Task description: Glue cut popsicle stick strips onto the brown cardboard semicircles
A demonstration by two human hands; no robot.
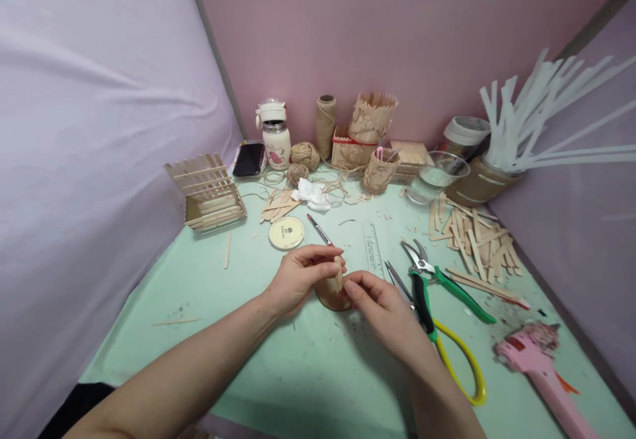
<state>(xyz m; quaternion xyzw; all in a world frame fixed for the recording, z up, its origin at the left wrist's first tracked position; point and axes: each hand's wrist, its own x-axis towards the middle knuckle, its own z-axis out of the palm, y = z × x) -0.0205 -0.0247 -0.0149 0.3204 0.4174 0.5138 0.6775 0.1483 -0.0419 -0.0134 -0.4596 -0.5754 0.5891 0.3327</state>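
Near the front middle of the table, my left hand [303, 272] pinches a short piece of wooden craft stick [338, 272], held upright between thumb and fingers. My right hand [380, 303] is closed at the stick's lower end, thumb and forefinger together. Below both hands is a round brown disc [332, 298], partly covered by the fingers; whether the stick touches it I cannot tell. A pen [319, 229] lies just beyond my left fingers, beside a round cream lid [286, 233]. Scissors with yellow handles [460, 359] and green-handled pruning shears [442, 283] lie right of my right hand.
A pink glue gun [541, 373] lies at the front right, below a pile of craft sticks [479, 240]. A clear ruler [373, 250] lies ahead. A clear cup of water [432, 181], twine balls [304, 155] and a bottle [275, 141] stand behind; a slatted stick box [216, 204] stands left.
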